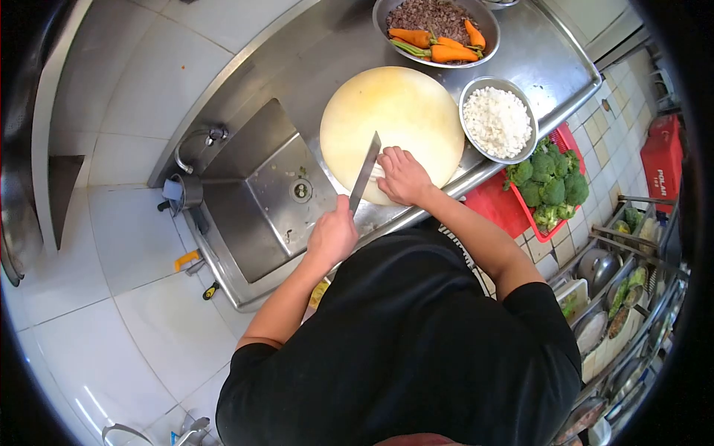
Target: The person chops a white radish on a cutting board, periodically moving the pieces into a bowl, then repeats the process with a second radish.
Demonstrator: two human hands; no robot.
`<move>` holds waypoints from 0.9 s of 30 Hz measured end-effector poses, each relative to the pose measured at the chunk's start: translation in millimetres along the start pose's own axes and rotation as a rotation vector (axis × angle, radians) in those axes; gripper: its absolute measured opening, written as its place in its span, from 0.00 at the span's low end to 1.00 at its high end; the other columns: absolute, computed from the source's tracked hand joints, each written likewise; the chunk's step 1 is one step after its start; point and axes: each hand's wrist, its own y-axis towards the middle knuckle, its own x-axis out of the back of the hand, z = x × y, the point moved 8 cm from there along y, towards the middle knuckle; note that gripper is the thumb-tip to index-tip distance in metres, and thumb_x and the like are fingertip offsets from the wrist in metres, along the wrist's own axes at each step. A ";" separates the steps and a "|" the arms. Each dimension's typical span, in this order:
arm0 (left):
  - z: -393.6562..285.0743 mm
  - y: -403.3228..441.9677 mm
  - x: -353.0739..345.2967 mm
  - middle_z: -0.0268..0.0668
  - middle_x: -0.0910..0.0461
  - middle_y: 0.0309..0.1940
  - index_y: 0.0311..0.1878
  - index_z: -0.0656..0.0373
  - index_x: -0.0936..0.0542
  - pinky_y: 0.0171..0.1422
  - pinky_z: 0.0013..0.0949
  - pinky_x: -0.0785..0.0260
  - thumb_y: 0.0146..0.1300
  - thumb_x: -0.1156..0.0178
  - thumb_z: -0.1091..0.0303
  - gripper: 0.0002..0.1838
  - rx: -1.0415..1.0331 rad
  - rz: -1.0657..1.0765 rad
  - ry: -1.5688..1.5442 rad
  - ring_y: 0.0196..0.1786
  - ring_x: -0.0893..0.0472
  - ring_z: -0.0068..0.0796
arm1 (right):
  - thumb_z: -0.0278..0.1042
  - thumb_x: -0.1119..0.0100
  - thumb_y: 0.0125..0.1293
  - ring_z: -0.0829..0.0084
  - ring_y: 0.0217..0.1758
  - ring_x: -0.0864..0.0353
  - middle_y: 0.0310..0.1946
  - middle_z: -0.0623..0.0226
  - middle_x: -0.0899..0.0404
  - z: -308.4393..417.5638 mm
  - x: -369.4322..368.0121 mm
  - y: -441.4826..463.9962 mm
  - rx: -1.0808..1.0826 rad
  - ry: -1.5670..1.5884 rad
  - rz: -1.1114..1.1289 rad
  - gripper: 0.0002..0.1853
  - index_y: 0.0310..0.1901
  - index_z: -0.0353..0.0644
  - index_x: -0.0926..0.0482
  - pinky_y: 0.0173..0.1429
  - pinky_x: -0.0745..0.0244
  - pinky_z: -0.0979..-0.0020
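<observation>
My left hand (333, 233) is wrapped round the handle of a kitchen knife (365, 170), its broad blade pointing away from me across the round cutting board (394, 100). Just right of the blade, my right hand (405, 177) presses with curled fingers on a white piece of food (378, 172), mostly hidden under them; its kind cannot be made out. A metal bowl (464, 111) of diced white pieces (497, 122) stands to the right of the board.
Beyond the board, a metal bowl (381, 31) holds carrots (451, 53) and chopped brown food (428, 16). A sink (253, 215) with a faucet (216, 134) lies left. Broccoli (552, 189) fills a red basket (547, 236) at right, near a rack (632, 249) of food containers.
</observation>
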 end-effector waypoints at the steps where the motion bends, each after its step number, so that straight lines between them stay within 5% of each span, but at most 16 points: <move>1: 1.1 0.0 -1.7 0.66 0.17 0.32 0.55 0.64 0.34 0.48 0.67 0.27 0.73 0.49 0.70 0.12 0.013 0.033 0.024 0.40 0.16 0.70 | 0.46 0.40 0.68 0.57 0.59 0.27 0.52 0.56 0.26 -0.7 -1.2 0.4 -0.004 0.005 0.001 0.25 0.58 0.36 0.26 0.64 0.31 0.58; 7: 5.8 60.0 -41.0 0.67 0.17 0.32 0.55 0.65 0.36 0.47 0.67 0.26 0.67 0.48 0.74 0.16 -0.024 -0.023 -0.028 0.40 0.16 0.71 | 0.46 0.40 0.67 0.57 0.60 0.28 0.53 0.56 0.26 -3.0 -4.0 2.3 -0.019 0.000 0.043 0.26 0.60 0.36 0.27 0.66 0.32 0.58; 13: -4.0 61.0 -17.8 0.68 0.18 0.33 0.56 0.65 0.36 0.47 0.69 0.29 0.76 0.50 0.69 0.12 -0.062 -0.053 -0.064 0.40 0.17 0.73 | 0.42 0.40 0.63 0.54 0.61 0.27 0.54 0.54 0.26 -4.8 -1.7 -0.2 -0.037 0.053 0.022 0.26 0.59 0.34 0.27 0.67 0.31 0.57; 19: -14.9 19.0 -3.0 0.67 0.17 0.33 0.54 0.66 0.35 0.49 0.66 0.26 0.72 0.49 0.72 0.12 0.003 0.043 -0.014 0.41 0.16 0.72 | 0.40 0.40 0.61 0.55 0.61 0.27 0.55 0.52 0.26 -3.6 2.5 -3.7 -0.013 0.063 -0.041 0.26 0.58 0.33 0.27 0.66 0.30 0.57; 27: -4.0 73.5 -39.8 0.67 0.18 0.32 0.55 0.65 0.36 0.47 0.67 0.27 0.74 0.50 0.71 0.12 -0.049 -0.026 -0.061 0.39 0.17 0.73 | 0.41 0.39 0.63 0.52 0.62 0.27 0.57 0.50 0.27 -5.5 5.5 -2.3 -0.033 0.109 -0.017 0.26 0.58 0.33 0.27 0.68 0.30 0.56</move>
